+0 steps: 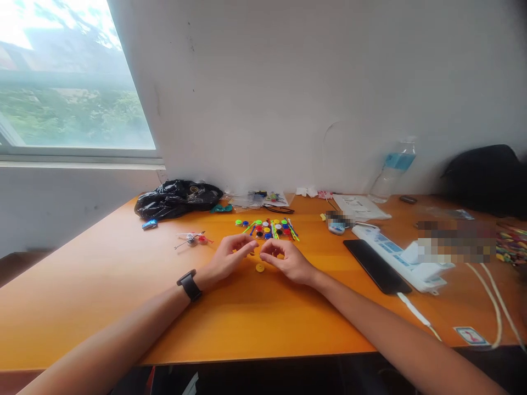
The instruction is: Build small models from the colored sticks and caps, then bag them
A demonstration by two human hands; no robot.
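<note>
My left hand (230,255), with a black watch on its wrist, and my right hand (286,259) rest on the orange table (123,285), fingertips almost meeting. Both hands have their fingers curled in a pinch; what they hold is too small to name. A small yellow wheel (259,267) lies on the table just below the fingertips. Right behind my hands lies a pile of small coloured plastic parts (267,228): discs and thin sticks in green, blue, red and yellow. A small assembled piece with red parts (193,239) sits to the left of my left hand.
A black plastic bag (177,198) lies at the back left. To the right lie a black phone (376,266), a white power strip (397,258) with cables, papers (360,207), a water bottle (391,170) and a black bag (486,170). A window is at the upper left.
</note>
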